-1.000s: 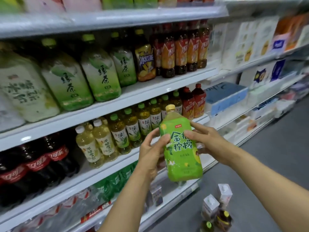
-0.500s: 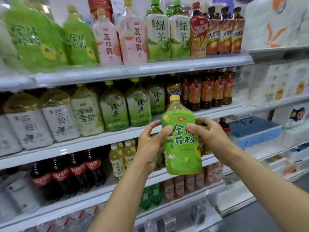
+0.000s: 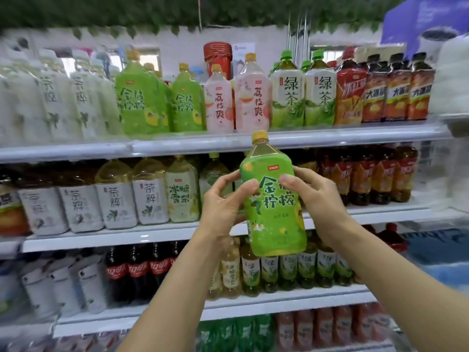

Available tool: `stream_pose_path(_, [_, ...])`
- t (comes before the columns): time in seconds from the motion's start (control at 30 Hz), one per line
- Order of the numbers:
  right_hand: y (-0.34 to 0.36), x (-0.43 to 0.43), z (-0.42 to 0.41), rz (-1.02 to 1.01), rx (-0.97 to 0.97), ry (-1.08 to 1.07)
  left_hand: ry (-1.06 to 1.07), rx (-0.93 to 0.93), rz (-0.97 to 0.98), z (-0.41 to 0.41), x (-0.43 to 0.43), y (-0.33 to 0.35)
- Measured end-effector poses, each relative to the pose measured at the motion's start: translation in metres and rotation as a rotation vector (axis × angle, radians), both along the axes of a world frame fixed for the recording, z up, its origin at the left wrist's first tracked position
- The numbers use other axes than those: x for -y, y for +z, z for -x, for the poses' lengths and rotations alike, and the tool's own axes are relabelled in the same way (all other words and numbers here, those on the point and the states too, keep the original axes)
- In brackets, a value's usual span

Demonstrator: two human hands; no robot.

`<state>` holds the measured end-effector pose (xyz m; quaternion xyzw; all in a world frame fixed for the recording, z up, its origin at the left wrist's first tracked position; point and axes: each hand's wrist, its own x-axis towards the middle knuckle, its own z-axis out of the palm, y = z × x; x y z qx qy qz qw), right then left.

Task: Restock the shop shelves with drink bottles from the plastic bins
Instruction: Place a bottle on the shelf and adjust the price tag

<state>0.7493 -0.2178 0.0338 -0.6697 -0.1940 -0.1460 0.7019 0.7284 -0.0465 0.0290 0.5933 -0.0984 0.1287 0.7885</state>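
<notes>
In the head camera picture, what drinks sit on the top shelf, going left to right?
White-label bottles → bright green bottles → pink bottles → pale green tea bottles → red-orange bottle → dark bottles with orange labels.

The pale bottles [image 3: 50,97] at the left end of the top shelf [image 3: 330,138] are smeared by blur, and their labels are unreadable. The left hand [image 3: 223,204] and right hand [image 3: 317,199] cover both sides of the label on the green bottle [image 3: 275,219]. Its small print is illegible, and whatever stands on the middle shelf behind it is hidden. The lowest bottles [image 3: 317,326] are blurred and partly cut off by the bottom edge.
</notes>
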Motion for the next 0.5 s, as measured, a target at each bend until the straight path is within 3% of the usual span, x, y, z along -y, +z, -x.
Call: stream_pose_path(0.5, [0.056,-0.086,-0.046,-0.194,0.043,0.245,0.271,0.130,-0.013,-0.012,-0.066,0.062])
